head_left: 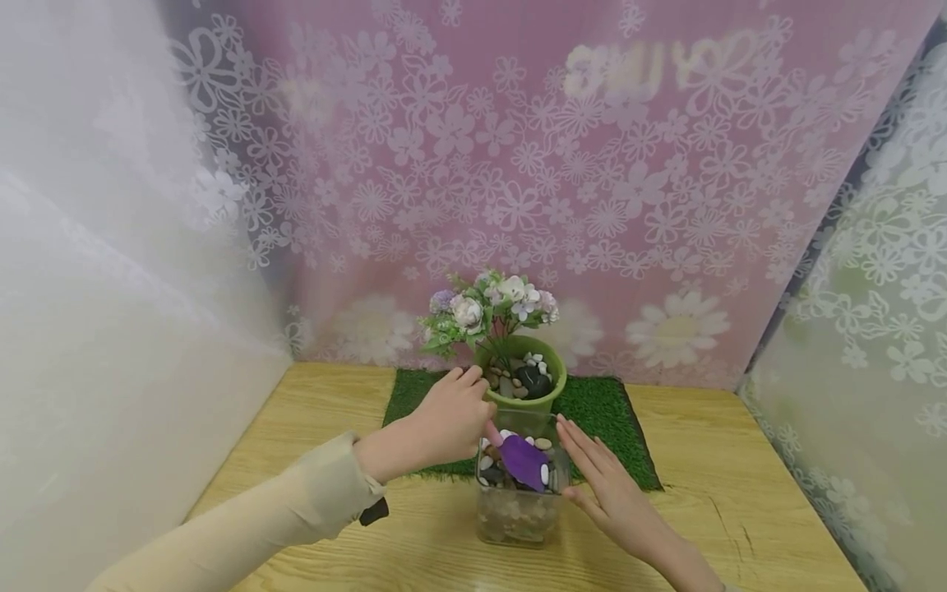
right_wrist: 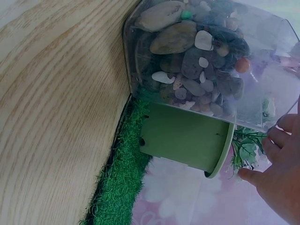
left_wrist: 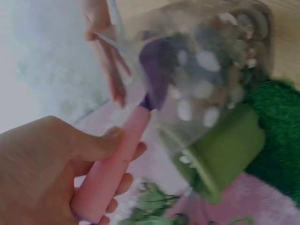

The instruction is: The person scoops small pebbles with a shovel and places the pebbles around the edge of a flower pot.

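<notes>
My left hand [head_left: 451, 415] grips the pink handle of a small toy shovel [left_wrist: 110, 168] with a purple blade. The blade [head_left: 525, 462] is inside a clear plastic container [head_left: 514, 522], over the stones in it. Grey, brown and white pebbles [right_wrist: 192, 63] fill the container's lower part. At the container's right rim, my right hand [head_left: 610, 489] has its fingers extended, the fingertips against or very near the edge. Directly behind stands a green flowerpot [head_left: 560, 378] with stones inside, and artificial flowers [head_left: 491, 304] rise from it.
The pot stands on an artificial grass mat [head_left: 607, 419], which lies on a wood-grain table [head_left: 688, 460]. A pink flower-patterned sheet [head_left: 518, 181] hangs behind. Pale panels flank the table on the left [head_left: 133, 288] and right [head_left: 873, 329].
</notes>
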`<state>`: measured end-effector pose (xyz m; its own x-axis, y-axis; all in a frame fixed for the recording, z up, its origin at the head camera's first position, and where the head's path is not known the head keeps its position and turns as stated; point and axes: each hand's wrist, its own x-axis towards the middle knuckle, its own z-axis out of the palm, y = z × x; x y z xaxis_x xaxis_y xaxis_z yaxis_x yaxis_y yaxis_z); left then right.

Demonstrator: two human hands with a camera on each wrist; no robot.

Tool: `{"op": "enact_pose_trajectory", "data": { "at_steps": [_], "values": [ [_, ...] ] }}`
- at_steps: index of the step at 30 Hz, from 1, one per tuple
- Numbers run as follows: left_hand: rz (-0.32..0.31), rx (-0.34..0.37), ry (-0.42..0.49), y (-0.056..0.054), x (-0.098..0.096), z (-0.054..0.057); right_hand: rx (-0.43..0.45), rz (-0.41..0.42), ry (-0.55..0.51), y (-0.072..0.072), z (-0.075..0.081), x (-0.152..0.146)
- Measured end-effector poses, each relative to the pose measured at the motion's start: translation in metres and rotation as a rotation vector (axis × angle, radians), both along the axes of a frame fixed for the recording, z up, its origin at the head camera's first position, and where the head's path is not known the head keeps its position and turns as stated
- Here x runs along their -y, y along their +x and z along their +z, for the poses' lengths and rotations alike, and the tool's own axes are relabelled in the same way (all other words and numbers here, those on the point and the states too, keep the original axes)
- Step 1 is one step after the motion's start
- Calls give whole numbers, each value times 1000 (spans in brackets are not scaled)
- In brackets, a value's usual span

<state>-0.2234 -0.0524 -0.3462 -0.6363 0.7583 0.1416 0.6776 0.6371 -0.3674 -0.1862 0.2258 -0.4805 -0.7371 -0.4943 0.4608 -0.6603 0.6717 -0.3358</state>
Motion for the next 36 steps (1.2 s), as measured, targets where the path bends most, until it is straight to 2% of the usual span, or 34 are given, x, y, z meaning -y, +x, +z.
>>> {"op": "enact_pose_trajectory", "data": {
  "at_steps": [3, 7, 12, 14, 17, 19, 24, 27, 30, 33, 36],
  "values": [
    [-36, -30, -29, 5, -5, 5, -1, -9, 8, 0, 1, 0],
    [-38, -12, -23, 5, -9, 6, -4, -3, -5, 0, 0, 0],
    [9, 38, 2, -5, -1, -2, 1, 5, -18, 1, 1, 1],
    [-4, 64, 25, -10, 5, -7, -2, 5, -19, 1, 1, 1],
    [-57, 92, 66, -15, 12, -12, -5, 9, -26, 0, 1, 1],
    [-72, 96, 81, -16, 15, -14, -9, 11, -26, 1, 1, 1],
    [-61, 78, 99, -11, 12, -15, 12, 9, -23, 2, 1, 0],
    [-86, 64, 113, -11, 10, -15, 17, -4, -15, 2, 1, 0],
    [-98, 95, 129, -14, 13, -17, 4, -11, -14, 2, 1, 1],
    [-84, 146, 147, -14, 18, -19, -6, -11, -19, 2, 0, 1],
    [-77, 157, 179, -14, 20, -22, 4, -6, -18, 2, 1, 1]
  ]
}}
